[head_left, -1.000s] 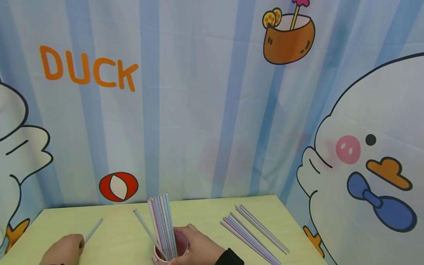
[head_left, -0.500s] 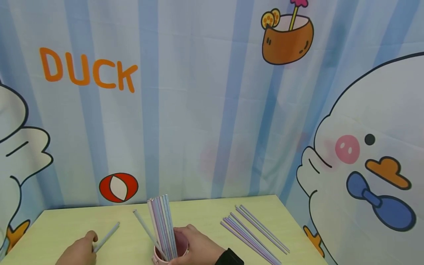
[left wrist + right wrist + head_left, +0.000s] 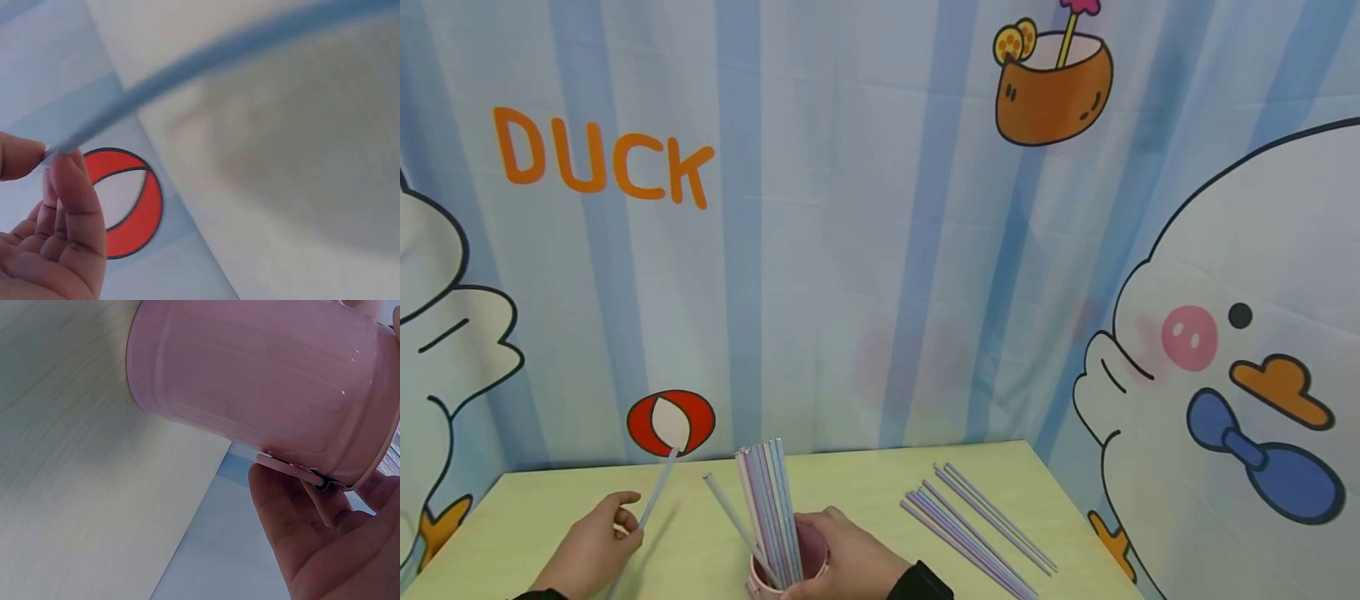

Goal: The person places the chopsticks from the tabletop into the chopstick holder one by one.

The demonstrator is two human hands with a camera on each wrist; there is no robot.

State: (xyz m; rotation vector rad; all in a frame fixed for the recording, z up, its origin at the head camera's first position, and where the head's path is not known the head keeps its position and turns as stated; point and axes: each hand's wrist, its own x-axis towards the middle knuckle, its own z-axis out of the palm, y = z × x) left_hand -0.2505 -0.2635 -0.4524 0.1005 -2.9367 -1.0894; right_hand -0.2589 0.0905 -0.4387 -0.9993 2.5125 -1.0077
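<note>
My left hand (image 3: pixel 587 537) pinches a pale blue drinking straw (image 3: pixel 660 490) between thumb and forefinger, left of a small pink bucket (image 3: pixel 812 546). In the left wrist view the straw (image 3: pixel 206 59) slants blurred across the picture from the fingertips. The bucket is gripped at its rim by my right hand (image 3: pixel 853 552). A bundle of pastel straws (image 3: pixel 769 512) stands in it, and one separate straw (image 3: pixel 730 518) leans out to the left. From the right wrist, the bucket's smooth side (image 3: pixel 262 375) and its folded handle (image 3: pixel 290 469) by the fingers are visible.
To the right, several lilac and blue straws (image 3: pixel 966 537) lie on the pale wooden table (image 3: pixel 865 475), with a few more straws (image 3: pixel 996 517) beside them. A curtain printed with ducks (image 3: pixel 835 250) hangs behind the table's back edge.
My left hand has lifted its straw and moved right, toward the bucket. The straw now stands steeper, its top end higher. The right hand and the bucket have stayed in place.
</note>
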